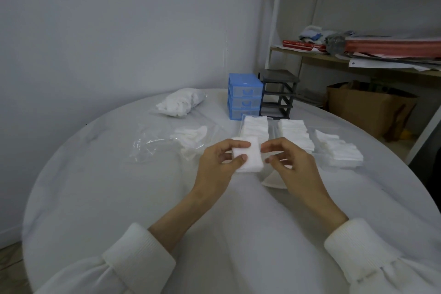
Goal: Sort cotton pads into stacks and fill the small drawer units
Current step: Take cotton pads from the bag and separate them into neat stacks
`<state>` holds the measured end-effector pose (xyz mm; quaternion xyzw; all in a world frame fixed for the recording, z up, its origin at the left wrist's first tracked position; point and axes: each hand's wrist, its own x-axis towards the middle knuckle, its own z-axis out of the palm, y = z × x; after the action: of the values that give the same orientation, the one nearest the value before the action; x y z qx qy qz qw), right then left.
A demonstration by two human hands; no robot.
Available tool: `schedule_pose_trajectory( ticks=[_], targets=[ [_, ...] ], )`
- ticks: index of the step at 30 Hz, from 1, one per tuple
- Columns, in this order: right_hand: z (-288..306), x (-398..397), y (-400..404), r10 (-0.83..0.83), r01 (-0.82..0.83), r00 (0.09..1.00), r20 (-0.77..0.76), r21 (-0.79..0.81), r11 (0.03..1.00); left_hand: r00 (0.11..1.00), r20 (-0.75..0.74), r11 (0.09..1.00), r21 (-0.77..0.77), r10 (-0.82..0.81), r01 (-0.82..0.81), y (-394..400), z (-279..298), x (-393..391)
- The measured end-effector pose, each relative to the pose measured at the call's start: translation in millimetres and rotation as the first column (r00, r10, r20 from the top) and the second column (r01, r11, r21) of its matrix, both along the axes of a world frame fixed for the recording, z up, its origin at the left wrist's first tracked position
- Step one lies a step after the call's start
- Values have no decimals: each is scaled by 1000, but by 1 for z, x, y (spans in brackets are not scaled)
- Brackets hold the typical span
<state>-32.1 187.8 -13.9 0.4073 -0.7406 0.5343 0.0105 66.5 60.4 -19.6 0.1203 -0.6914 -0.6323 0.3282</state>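
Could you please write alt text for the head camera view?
A person's left hand holds a small stack of cotton pads over a white table, with the right hand beside it. Behind lie filled trays, a blue drawer unit and an emptied black frame.

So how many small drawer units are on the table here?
2. A blue drawer unit stands at the far edge of the table, and a black drawer unit, its drawers removed, stands right beside it. No others in view.

Left hand [220,162] pinching, right hand [290,162] relaxed
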Motion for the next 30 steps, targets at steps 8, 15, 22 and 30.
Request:
schedule_pose_trajectory(
  ticks=[8, 15, 22, 30],
  targets=[
    [-1, -3, 12, 36, 54, 991, -130, 625, 778, 985, 41, 985, 36, 166, -168, -5, -1, -2],
    [-7, -9, 10, 14, 102, 970, -243, 459, 883, 982, 68, 983, 34, 178, -181, -6, -3, -2],
    [-8, -12, 6, -72, 127, 971, -228, 236, 963, 977, 98, 981, 16, 189, -191, -5, -3, -2],
    [0, -3, 1, 18, 20, 966, 257, -142, 990, 989, 72, 991, 19, 128, -130, -1, -1, 0]
  ],
)
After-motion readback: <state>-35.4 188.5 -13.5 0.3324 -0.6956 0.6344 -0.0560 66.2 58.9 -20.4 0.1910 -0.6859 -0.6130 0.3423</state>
